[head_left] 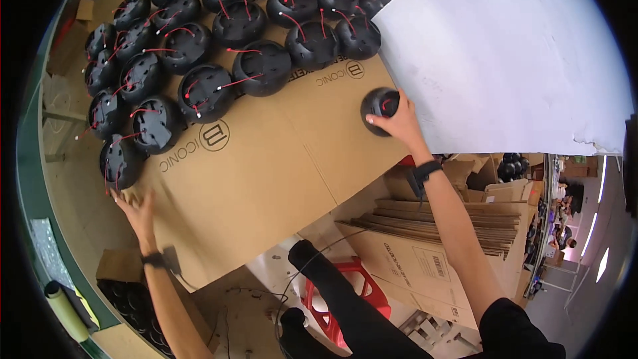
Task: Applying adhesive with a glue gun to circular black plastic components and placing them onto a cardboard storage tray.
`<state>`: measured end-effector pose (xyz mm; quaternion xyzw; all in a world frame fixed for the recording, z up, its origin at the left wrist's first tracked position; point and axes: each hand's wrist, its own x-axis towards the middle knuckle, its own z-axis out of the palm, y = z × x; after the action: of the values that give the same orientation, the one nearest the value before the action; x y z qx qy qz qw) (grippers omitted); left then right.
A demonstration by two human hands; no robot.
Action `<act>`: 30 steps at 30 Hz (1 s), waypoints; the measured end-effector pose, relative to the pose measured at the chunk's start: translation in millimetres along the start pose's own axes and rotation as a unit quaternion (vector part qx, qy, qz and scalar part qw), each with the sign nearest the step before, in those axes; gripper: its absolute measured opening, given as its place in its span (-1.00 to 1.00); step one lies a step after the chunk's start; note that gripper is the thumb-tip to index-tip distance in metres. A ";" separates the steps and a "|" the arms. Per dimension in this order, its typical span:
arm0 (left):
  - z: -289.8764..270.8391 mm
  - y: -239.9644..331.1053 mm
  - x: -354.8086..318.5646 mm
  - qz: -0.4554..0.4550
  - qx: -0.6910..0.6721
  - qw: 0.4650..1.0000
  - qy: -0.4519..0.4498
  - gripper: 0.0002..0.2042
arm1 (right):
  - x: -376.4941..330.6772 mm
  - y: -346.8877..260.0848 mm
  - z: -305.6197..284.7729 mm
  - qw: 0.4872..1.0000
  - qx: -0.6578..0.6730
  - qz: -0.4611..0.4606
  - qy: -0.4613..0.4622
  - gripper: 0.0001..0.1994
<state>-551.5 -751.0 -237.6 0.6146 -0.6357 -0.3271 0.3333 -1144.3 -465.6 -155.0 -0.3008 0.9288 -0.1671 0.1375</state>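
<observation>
Two hands at work over a flat sheet of brown cardboard [266, 166] that serves as a tray. Right hand [399, 123] is curled over a round black housing [379, 110], fingers wrapped on its right and lower side, holding it down on or just above the cardboard; I cannot tell whether it has touched down. This piece sits alone, well apart from the rest, near the cardboard's right edge and just beside the lower left border of a large white sheet [505, 53].

Left hand [136, 209] lies spread and flat, palm down, on the cardboard's lower left edge, gripping nothing. It sits just below the end housing [119, 159] of the outer row.

Main cluster of black housings [219, 40] lies up and to the left of the held piece, in curved rows, each dome-shaped with short red wires [236, 82] trailing from it. Nearest member of the cluster to the held piece is the one [262, 66] up-left of it, with bare cardboard between. The held piece is round, so no long axis to note. Right hand is far the nearer to it; left hand is across the sheet.

Below: stacked flattened cartons [438, 226], a red plastic stool [345, 292], and a bin of more dark parts [136, 316] at lower left, contents unclear.
</observation>
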 end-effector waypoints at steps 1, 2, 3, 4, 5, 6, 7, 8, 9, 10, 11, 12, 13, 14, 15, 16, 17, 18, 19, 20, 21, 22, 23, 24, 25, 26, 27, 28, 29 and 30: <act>-26.9 -46.3 -7.7 0.039 -0.013 0.998 -0.037 0.08 | 15.1 -13.5 12.1 1.000 0.021 -0.003 -0.003 0.24; -4.4 -43.9 -54.4 0.089 0.122 0.986 -0.064 -0.01 | 30.0 -3.1 12.1 1.000 0.002 0.026 0.011 0.25; 14.5 -7.0 -101.3 0.115 0.275 0.946 -0.125 -0.13 | 41.5 10.0 5.7 0.998 -0.019 0.053 0.027 0.27; 17.5 15.8 -134.7 0.136 0.284 0.940 -0.130 -0.26 | 51.5 11.8 5.7 0.998 -0.021 0.055 0.028 0.27; 17.8 22.1 -164.3 0.137 0.312 0.932 -0.122 -0.42 | 61.3 7.9 11.3 0.997 -0.016 0.057 0.042 0.28; 15.8 17.0 -183.1 0.135 0.318 0.931 -0.117 -0.42 | 67.7 0.5 18.3 0.997 -0.010 0.057 0.052 0.29; 12.7 7.0 -200.2 0.143 0.338 0.925 -0.098 -0.45 | 69.8 -10.2 22.8 0.997 -0.007 0.061 0.051 0.31; 11.7 2.7 -211.2 0.149 0.354 0.920 -0.079 -0.47 | 74.6 -13.2 21.4 0.997 -0.006 0.059 0.044 0.33; 8.4 3.9 -211.2 0.141 0.360 0.919 -0.073 -0.47 | 76.8 -19.2 24.9 0.997 -0.001 0.050 0.055 0.34; 9.5 6.4 -210.3 0.139 0.351 0.924 -0.067 -0.47 | 80.1 -17.8 26.8 0.997 0.000 0.039 0.065 0.35; 10.5 9.4 -208.2 0.135 0.342 0.928 -0.058 -0.47 | 88.0 -16.0 25.6 0.996 -0.001 -0.007 0.089 0.35; 10.7 9.7 -209.4 0.117 0.347 0.929 -0.050 -0.47 | 92.5 -10.3 24.5 0.994 0.009 -0.022 0.109 0.34; 13.6 7.9 -209.3 0.119 0.319 0.939 -0.055 -0.46 | 95.8 -6.7 20.3 0.988 -0.002 -0.057 0.143 0.34; 15.4 1.7 -207.1 0.118 0.296 0.946 -0.056 -0.45 | 93.5 -7.6 18.5 0.990 0.015 -0.043 0.136 0.37; 6.4 -4.4 -205.9 0.115 0.281 0.951 -0.056 -0.46 | 89.3 -16.8 23.9 0.987 -0.009 -0.073 0.145 0.40; -0.4 -10.3 -203.7 0.110 0.267 0.956 -0.052 -0.46 | 73.8 -21.6 23.3 0.990 -0.022 -0.024 0.136 0.38; 12.2 -2.7 -202.3 0.103 0.213 0.970 -0.049 -0.48 | 65.5 -6.7 6.9 0.987 -0.061 -0.043 0.145 0.29; -3.8 -5.1 -202.8 0.091 0.230 0.968 -0.047 -0.47 | 30.0 -22.9 17.7 0.990 -0.054 -0.089 0.099 0.11; -19.5 0.0 -202.8 0.082 0.199 0.975 -0.059 -0.42 | -6.3 -35.8 21.1 0.975 0.124 -0.184 -0.026 -0.14; -2.3 8.3 -197.2 0.082 0.160 0.983 -0.045 -0.41 | -10.9 13.8 6.8 0.959 -0.084 -0.263 0.065 -0.33; -8.8 5.3 -202.7 0.047 0.160 0.985 -0.037 -0.39 | -45.7 25.2 18.9 0.970 -0.058 -0.229 -0.057 -0.41; -2.9 6.2 -211.4 -0.026 0.094 0.995 -0.026 -0.44 | -66.6 47.5 25.9 0.969 0.002 -0.184 -0.164 -0.54; -31.0 16.9 -227.4 -0.187 0.013 0.967 -0.171 -0.49 | -131.8 29.9 41.0 0.956 0.007 -0.156 -0.247 -0.72; -38.7 32.7 -235.8 -0.202 -0.042 0.959 -0.194 -0.55 | -159.4 40.7 41.5 0.935 -0.073 -0.239 -0.253 -0.80; -68.2 66.7 -247.8 -0.196 -0.095 0.947 -0.236 -0.58 | -193.0 40.8 35.4 0.917 -0.055 -0.081 -0.387 -0.80; -109.6 73.9 -276.0 -0.142 -0.096 0.952 -0.253 -0.60 | -235.5 22.9 39.1 0.870 -0.077 -0.096 -0.478 -0.81; -145.7 77.0 -314.0 -0.099 -0.130 0.967 -0.196 -0.62 | -273.7 -1.1 37.8 0.835 -0.122 -0.035 -0.535 -0.79; -167.9 71.7 -347.4 -0.116 -0.088 0.976 -0.165 -0.66 | -293.3 -2.3 44.7 0.822 -0.137 -0.034 -0.551 -0.73; -201.9 78.2 -379.9 -0.107 -0.052 0.988 -0.098 -0.68 | -312.6 -13.7 44.8 0.819 -0.146 -0.060 -0.552 -0.69; -243.7 85.2 -414.4 -0.137 -0.038 0.988 -0.066 -0.69 | -330.9 -32.6 47.4 0.812 -0.155 -0.088 -0.556 -0.66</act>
<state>-388.9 -335.7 -39.0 0.6599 -0.5532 -0.4336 0.2654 -852.2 -301.1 -133.9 -0.4398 0.6769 0.1633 0.5672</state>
